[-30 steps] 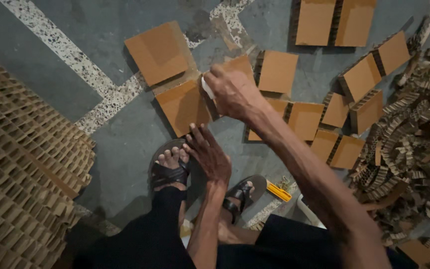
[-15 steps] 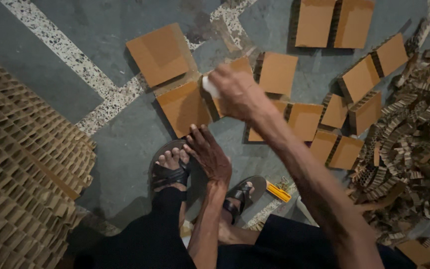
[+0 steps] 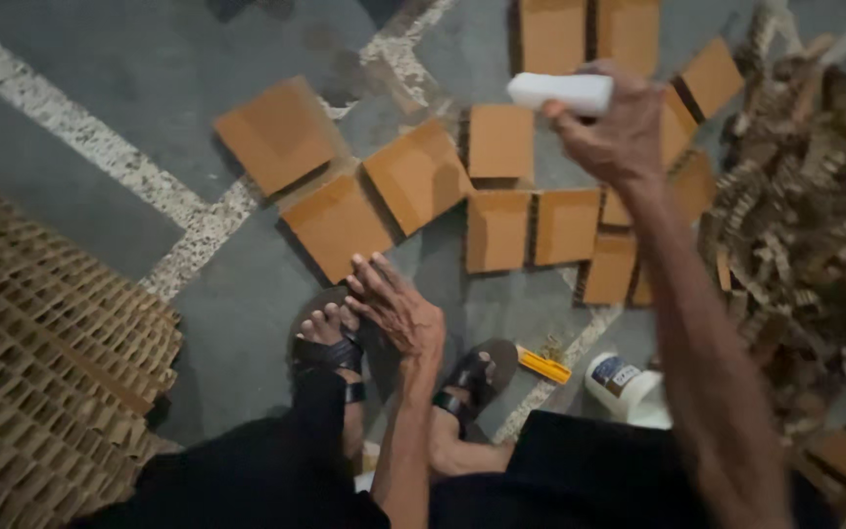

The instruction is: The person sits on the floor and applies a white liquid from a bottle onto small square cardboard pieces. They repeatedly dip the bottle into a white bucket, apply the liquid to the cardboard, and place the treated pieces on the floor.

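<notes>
Right hand [image 3: 611, 132] raised, gripping a white block [image 3: 560, 92] above the cardboard squares [image 3: 497, 229] on the grey floor [image 3: 80, 206]; left hand [image 3: 396, 309] empty, fingers spread, just above the sandalled foot [image 3: 327, 343]; looks mid-stroke between squares; bringing the block onto one needs aim.

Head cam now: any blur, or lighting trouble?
Head view: right hand and the white block it grips are motion-smeared; left hand sharper; cardboard scrap pile soft at right; light dim and flat, short shadows beside cardboard squares; no glare.
</notes>
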